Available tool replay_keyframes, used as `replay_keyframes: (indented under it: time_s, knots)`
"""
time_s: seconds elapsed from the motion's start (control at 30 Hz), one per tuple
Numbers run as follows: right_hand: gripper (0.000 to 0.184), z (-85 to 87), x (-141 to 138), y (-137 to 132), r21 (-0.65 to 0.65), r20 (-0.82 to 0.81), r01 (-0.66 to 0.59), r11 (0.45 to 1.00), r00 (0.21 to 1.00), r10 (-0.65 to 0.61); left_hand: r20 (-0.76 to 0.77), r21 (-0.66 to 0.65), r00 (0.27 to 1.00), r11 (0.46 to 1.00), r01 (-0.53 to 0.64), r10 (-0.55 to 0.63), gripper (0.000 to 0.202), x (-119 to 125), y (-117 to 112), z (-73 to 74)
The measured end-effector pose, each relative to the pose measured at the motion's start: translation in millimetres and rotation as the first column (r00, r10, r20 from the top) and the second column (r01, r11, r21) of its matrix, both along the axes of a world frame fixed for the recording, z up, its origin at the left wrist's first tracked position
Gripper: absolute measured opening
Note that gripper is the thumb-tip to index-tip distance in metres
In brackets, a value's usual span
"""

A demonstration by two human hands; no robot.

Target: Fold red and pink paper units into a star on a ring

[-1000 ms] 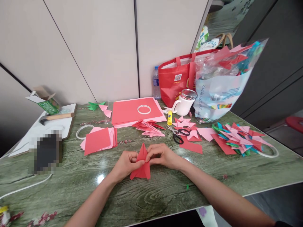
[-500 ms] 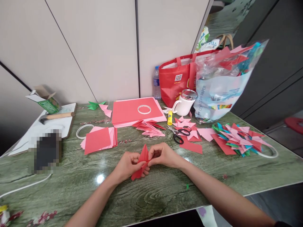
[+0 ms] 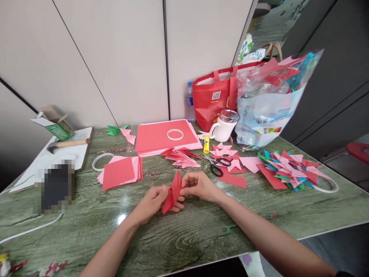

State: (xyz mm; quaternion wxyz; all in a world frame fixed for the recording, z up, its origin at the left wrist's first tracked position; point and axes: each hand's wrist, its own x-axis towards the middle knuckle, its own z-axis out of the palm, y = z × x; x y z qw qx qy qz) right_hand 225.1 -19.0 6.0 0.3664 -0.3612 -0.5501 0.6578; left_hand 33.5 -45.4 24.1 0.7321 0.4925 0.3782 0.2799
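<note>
green wood-grain table (image 3: 196, 242) before pale wall panels (image 3: 115, 57); left hand (image 3: 152, 202) clasps folded red paper (image 3: 173, 195), right hand (image 3: 199, 187) pinching its right edge.

Folded paper piece (image 3: 173, 195), red, one: creased into a narrow, pointed form; tilted, tip directed away; held between left hand (image 3: 153, 200) and right hand (image 3: 198, 186).
</note>
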Motion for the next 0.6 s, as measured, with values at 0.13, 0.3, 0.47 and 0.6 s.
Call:
replay_keyframes:
  time_s: [0.13, 0.3, 0.47, 0.6]
  knots:
    - [0.032, -2.3, -0.8, 2.4, 0.03, -0.027, 0.085, 0.996, 0.996, -0.084, -0.006, 0.089, 0.998, 0.994, -0.064, 0.065, 0.073, 3.6, -1.3, 5.3]
    - [0.028, -1.5, -2.8, 3.0, 0.052, -0.024, 0.202, 0.978, 0.979, -0.201, 0.027, 0.22, 0.969, 0.944, -0.247, 0.247, 0.035, 7.1, -0.2, -0.3]
    - [0.027, 0.1, -4.7, 1.1, 0.08, -0.038, 0.201, 0.976, 0.979, -0.198, -0.072, 0.25, 0.936, 0.914, -0.319, 0.346, 0.019, 6.4, 1.4, -1.6]
    - [0.026, 0.9, -5.4, 0.2, 0.095, -0.044, 0.222, 0.97, 0.975, -0.219, -0.128, 0.282, 0.895, 0.88, -0.381, 0.428, 0.019, 8.2, 0.4, 0.0]
